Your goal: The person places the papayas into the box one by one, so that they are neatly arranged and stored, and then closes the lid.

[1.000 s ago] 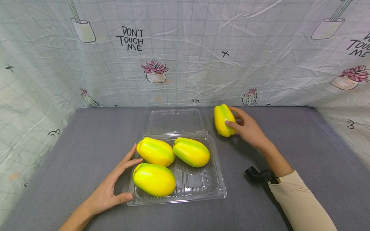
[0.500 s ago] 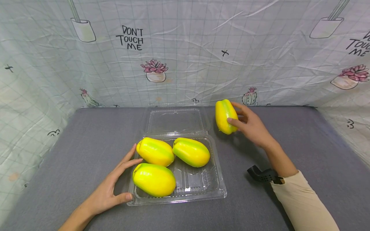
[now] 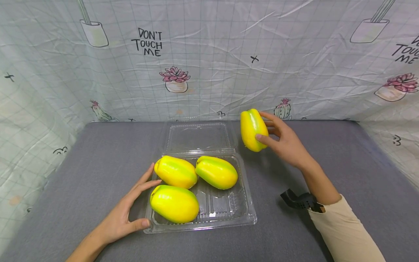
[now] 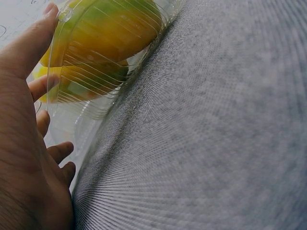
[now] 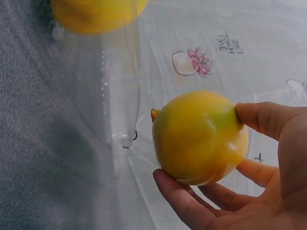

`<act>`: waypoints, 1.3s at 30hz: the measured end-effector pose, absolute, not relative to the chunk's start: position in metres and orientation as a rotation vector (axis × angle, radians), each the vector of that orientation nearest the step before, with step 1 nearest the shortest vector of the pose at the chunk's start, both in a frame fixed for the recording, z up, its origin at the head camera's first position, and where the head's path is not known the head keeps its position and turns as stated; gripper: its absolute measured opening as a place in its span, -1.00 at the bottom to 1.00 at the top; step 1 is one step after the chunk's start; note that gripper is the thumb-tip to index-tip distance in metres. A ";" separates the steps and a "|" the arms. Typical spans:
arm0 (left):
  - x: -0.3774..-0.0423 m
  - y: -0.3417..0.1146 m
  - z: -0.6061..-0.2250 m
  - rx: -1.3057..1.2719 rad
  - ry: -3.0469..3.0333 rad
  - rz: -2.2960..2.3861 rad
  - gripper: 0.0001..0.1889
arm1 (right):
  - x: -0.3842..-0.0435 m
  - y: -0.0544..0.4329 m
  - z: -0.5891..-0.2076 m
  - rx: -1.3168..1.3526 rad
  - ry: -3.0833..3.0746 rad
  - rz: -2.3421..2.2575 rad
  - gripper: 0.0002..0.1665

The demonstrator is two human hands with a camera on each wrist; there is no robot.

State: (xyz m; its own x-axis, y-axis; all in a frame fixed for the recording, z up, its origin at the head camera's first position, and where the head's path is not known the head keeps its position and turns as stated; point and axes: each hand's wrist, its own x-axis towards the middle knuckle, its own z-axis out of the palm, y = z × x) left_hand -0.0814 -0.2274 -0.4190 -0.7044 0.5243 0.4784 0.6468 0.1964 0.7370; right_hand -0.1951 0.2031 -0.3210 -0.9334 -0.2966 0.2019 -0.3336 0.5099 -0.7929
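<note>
My right hand (image 3: 286,143) holds a yellow-green papaya (image 3: 252,130) by its right side, thumb in front and fingers behind. In the right wrist view the papaya (image 5: 199,139) hangs clear of the grey surface, its small stem pointing left. Three more papayas lie in a clear plastic clamshell box (image 3: 226,205): one at the back left (image 3: 176,171), one at the back right (image 3: 217,173), one at the front left (image 3: 174,204). Along the box's left edge rests my left hand (image 3: 122,216), fingers extended and thumb at the front corner. In the left wrist view its thumb (image 4: 41,36) touches the rim.
The clear lid (image 3: 198,138) lies folded back behind the box. A printed cloth (image 3: 209,62) stands as a wall at the back and sides of the grey tabletop (image 3: 108,156). A black wrist mount (image 3: 301,200) sticks out from the right forearm.
My right hand has raised the papaya off the tabletop, then shifted it slightly left. The left hand, the box and the three papayas in it have stayed put.
</note>
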 end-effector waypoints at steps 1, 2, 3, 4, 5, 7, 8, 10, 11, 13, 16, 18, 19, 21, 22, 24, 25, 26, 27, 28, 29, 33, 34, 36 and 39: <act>-0.082 -0.227 -0.419 -1.150 -2.333 -1.536 -0.23 | -0.194 0.202 -0.320 0.572 -2.690 1.426 -0.19; -0.082 -0.227 -0.419 -1.151 -2.332 -1.535 -0.23 | -0.193 0.201 -0.319 0.581 -2.684 1.428 -0.19; -0.082 -0.227 -0.419 -1.152 -2.330 -1.536 -0.23 | -0.193 0.201 -0.318 0.591 -2.678 1.431 -0.20; -0.082 -0.227 -0.419 -1.150 -2.333 -1.535 -0.23 | -0.192 0.200 -0.318 0.602 -2.672 1.438 -0.20; -0.082 -0.227 -0.419 -1.147 -2.337 -1.534 -0.23 | -0.191 0.199 -0.317 0.614 -2.666 1.442 -0.20; -0.082 -0.227 -0.418 -1.136 -2.351 -1.536 -0.23 | -0.189 0.197 -0.316 0.637 -2.651 1.451 -0.22; -0.082 -0.227 -0.418 -1.132 -2.356 -1.539 -0.23 | -0.189 0.196 -0.316 0.650 -2.645 1.456 -0.22; -0.082 -0.228 -0.418 -1.127 -2.365 -1.543 -0.22 | -0.187 0.194 -0.314 0.673 -2.634 1.456 -0.22; -0.082 -0.228 -0.418 -1.127 -2.365 -1.547 -0.22 | -0.186 0.193 -0.314 0.683 -2.630 1.453 -0.22; -0.083 -0.228 -0.418 -1.130 -2.362 -1.553 -0.22 | -0.184 0.191 -0.311 0.703 -2.623 1.450 -0.21; -0.084 -0.228 -0.417 -1.132 -2.359 -1.562 -0.22 | -0.180 0.188 -0.309 0.742 -2.599 1.461 -0.20; -0.084 -0.229 -0.417 -1.131 -2.360 -1.567 -0.23 | -0.178 0.186 -0.308 0.775 -2.582 1.472 -0.18; -0.084 -0.229 -0.417 -1.129 -2.362 -1.570 -0.23 | -0.177 0.185 -0.308 0.790 -2.575 1.473 -0.18; -0.085 -0.230 -0.418 -1.130 -2.361 -1.575 -0.23 | -0.175 0.183 -0.307 0.823 -2.563 1.476 -0.17; -0.085 -0.230 -0.418 -1.134 -2.358 -1.574 -0.23 | -0.173 0.182 -0.307 0.839 -2.562 1.471 -0.16; -0.086 -0.230 -0.418 -1.134 -2.356 -1.576 -0.23 | -0.170 0.180 -0.307 0.869 -2.566 1.439 -0.15; -0.086 -0.230 -0.418 -1.135 -2.356 -1.576 -0.23 | -0.169 0.179 -0.307 0.886 -2.565 1.425 -0.14; -0.086 -0.230 -0.417 -1.137 -2.353 -1.577 -0.23 | -0.167 0.178 -0.307 0.905 -2.567 1.403 -0.13; -0.086 -0.230 -0.417 -1.137 -2.354 -1.576 -0.23 | -0.165 0.177 -0.307 0.921 -2.570 1.379 -0.13; -0.086 -0.230 -0.417 -1.138 -2.354 -1.574 -0.22 | -0.163 0.176 -0.307 0.938 -2.571 1.355 -0.12; -0.086 -0.230 -0.416 -1.136 -2.357 -1.574 -0.22 | -0.162 0.175 -0.307 0.952 -2.571 1.331 -0.12; -0.086 -0.230 -0.415 -1.134 -2.363 -1.572 -0.22 | -0.156 0.171 -0.308 1.001 -2.557 1.274 -0.10; -0.086 -0.230 -0.415 -1.133 -2.365 -1.570 -0.22 | -0.155 0.170 -0.308 1.015 -2.551 1.270 -0.10; -0.086 -0.230 -0.414 -1.133 -2.368 -1.570 -0.22 | -0.152 0.167 -0.308 1.039 -2.540 1.269 -0.09; -0.086 -0.231 -0.413 -1.131 -2.370 -1.573 -0.21 | -0.149 0.164 -0.307 1.072 -2.531 1.258 -0.09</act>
State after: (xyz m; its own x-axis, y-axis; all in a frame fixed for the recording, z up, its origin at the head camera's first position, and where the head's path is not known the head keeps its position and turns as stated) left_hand -0.0857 -0.2305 -0.4131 -0.7239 0.5299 0.4418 0.6128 0.2000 0.7645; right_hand -0.1489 0.1645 -0.3068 -0.7424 -0.5424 0.3932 -0.6409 0.4040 -0.6527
